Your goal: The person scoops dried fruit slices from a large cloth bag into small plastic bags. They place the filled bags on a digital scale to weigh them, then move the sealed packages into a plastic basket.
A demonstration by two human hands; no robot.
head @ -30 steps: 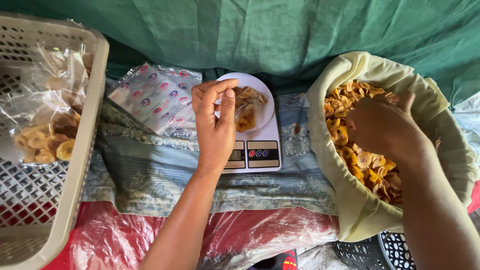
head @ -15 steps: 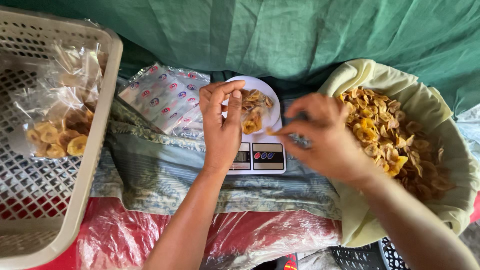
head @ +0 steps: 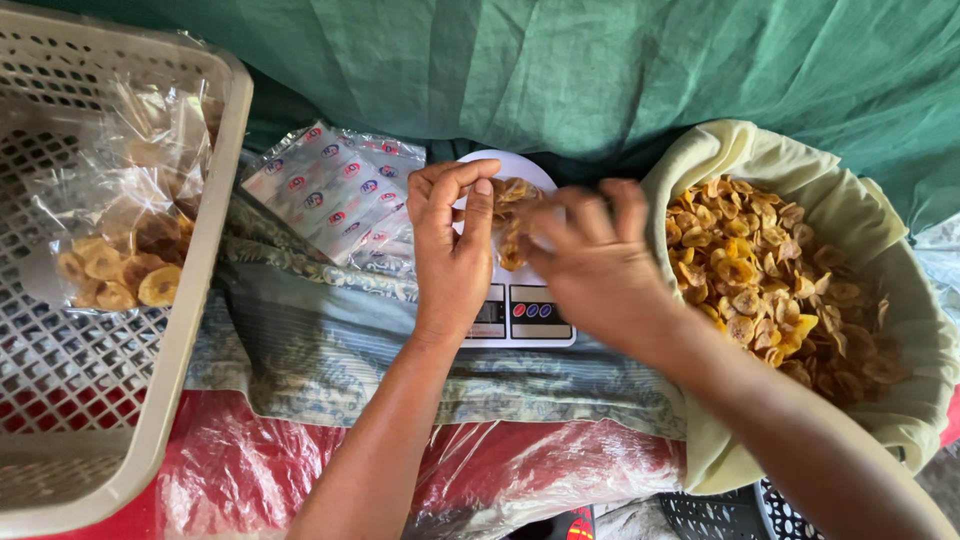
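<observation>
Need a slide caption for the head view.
Both hands over a bag of chips on a kitchen scale.

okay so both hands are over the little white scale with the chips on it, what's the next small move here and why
Probably let go of the chips the right hand has brought over the small white digital kitchen scale. The left hand is pinching open a clear plastic bag of yellow banana chips on the platform, and the right hand's fingers sit at its mouth, beside the cloth-lined basket of chips.
</observation>
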